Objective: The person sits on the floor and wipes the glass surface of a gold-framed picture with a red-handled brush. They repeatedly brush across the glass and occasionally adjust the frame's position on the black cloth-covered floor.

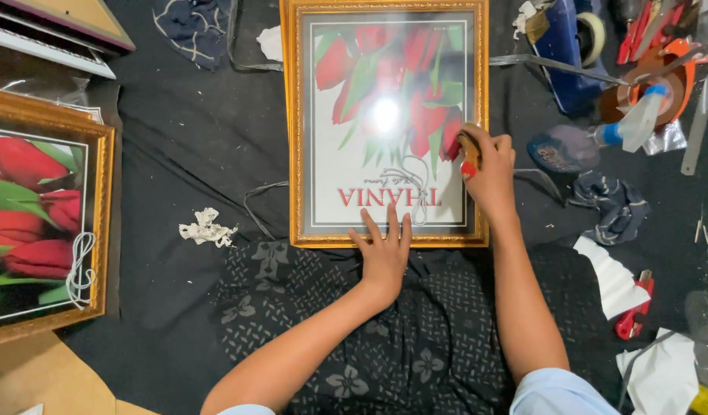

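At frame centre a gold-framed tulip print (385,123) lies on dark cloth (192,138). The left hand (385,253) presses flat on its lower edge. The right hand (488,165) grips a small red-tipped tool (468,157) against the frame's right side. A second framed print (43,215) lies at left.

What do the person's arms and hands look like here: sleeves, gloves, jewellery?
Both arms are bare from the short light blue sleeves down. The left hand and right hand wear no gloves; no rings, watch or bracelets show.
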